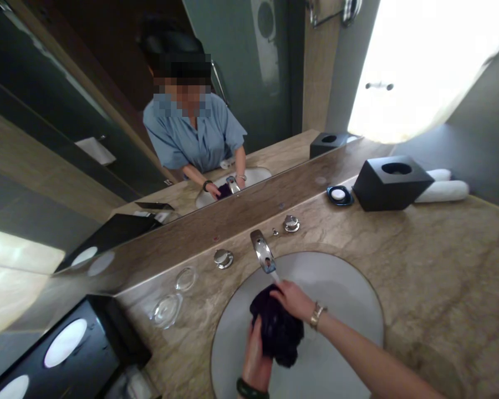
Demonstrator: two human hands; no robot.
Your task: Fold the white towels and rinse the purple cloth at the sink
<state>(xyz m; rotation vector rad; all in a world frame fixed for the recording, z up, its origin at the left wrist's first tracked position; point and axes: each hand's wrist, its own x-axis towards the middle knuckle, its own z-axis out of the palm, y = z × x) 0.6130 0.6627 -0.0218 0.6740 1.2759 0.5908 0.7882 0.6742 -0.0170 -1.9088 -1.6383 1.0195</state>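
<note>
Over the sink (pixel 349 288), both hands bunch a dark cloth (pixel 278 328): left hand (pixel 255 352) fingers wrapped beneath it, right hand (pixel 293 299) fingers closed on top, holding it under the faucet (pixel 263 252) behind, likely to catch running water.

Hotel-style bathroom, marble vanity (pixel 441 260), round sink (pixel 341 288), chrome faucet (pixel 263 252), wall mirror (pixel 108 111), rolled towels (pixel 443 190)

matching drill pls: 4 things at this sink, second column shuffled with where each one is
1 dark cloth
2 faucet
3 soap dish
4 rolled towels

A behind the black box
B held in both hands over the basin
C on the counter left of the black box
D at the basin's back rim, between two knobs

Pairs: 1-B, 2-D, 3-C, 4-A
</note>
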